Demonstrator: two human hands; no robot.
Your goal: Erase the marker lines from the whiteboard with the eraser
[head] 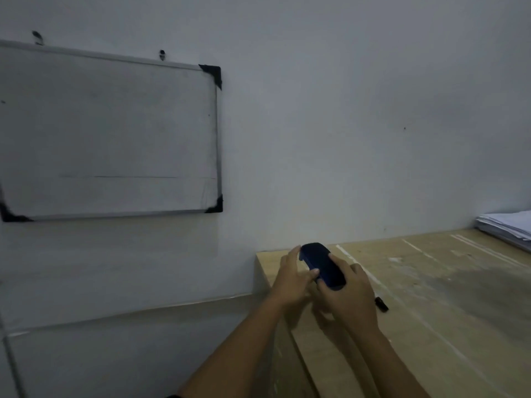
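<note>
A dark blue eraser [323, 265] is held above the near-left corner of a wooden table. My right hand [349, 297] grips it from below and the right. My left hand [293, 275] touches its left side with thumb and fingers. The whiteboard [109, 133] hangs on the wall at the left, with a silver frame and black corners. A thin dark marker line [135, 177] runs across its lower part. The rest of the board looks faintly smudged.
The wooden table [431, 297] fills the right side, against the wall. A small black marker cap or pen [381, 303] lies on it just right of my hands. A stack of white papers [508, 225] sits at the far right.
</note>
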